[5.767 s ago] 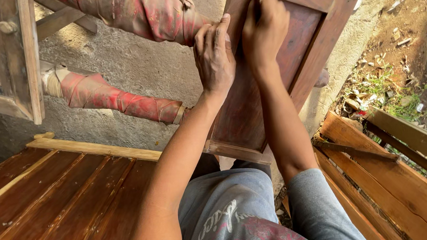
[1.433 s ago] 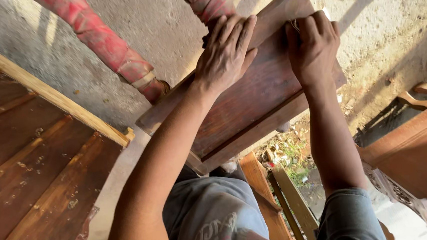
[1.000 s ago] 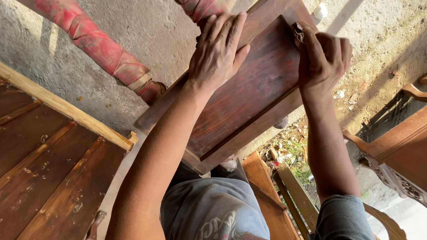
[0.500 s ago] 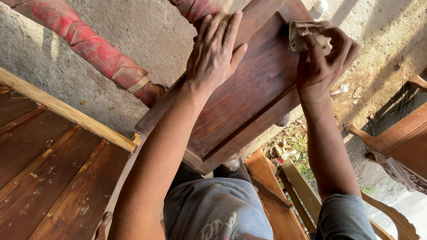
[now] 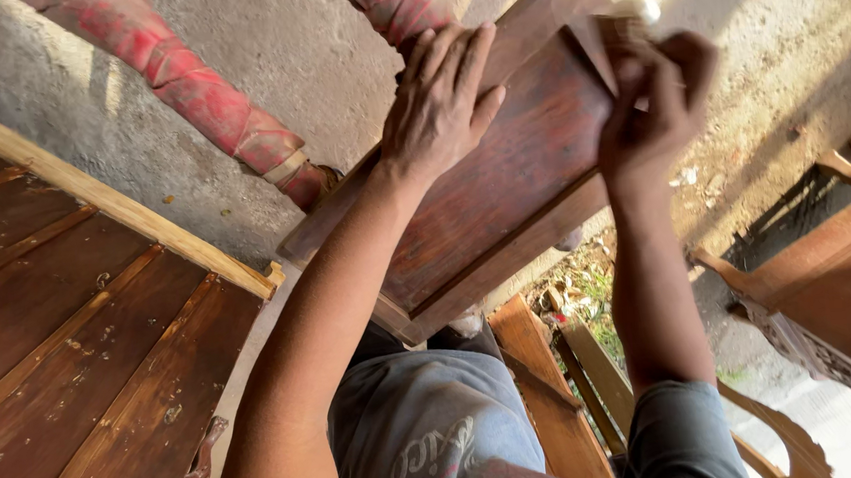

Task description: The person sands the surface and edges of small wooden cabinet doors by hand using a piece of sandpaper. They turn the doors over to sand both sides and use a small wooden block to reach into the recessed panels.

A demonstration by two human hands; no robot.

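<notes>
Head view: dark wooden panel (image 5: 501, 174) tilted at centre, its top corner cut off at 12 o'clock. Left hand (image 5: 436, 103) spread flat on it, fingers apart. Right hand (image 5: 651, 103) at 2 o'clock, blurred, curled round a scrap of sandpaper (image 5: 621, 31) mostly hidden; grip unclear. Red-wrapped legs (image 5: 200, 85) cropped at 11 o'clock.

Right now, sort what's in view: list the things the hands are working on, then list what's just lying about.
In hand:
- wooden panel, dark-stained and framed
- left hand, flat on the panel
- right hand, pressing a small pale piece at the panel's upper corner; too blurred to tell what it is

Lying about:
- slatted wooden board
- carved wooden furniture
- loose planks
</notes>
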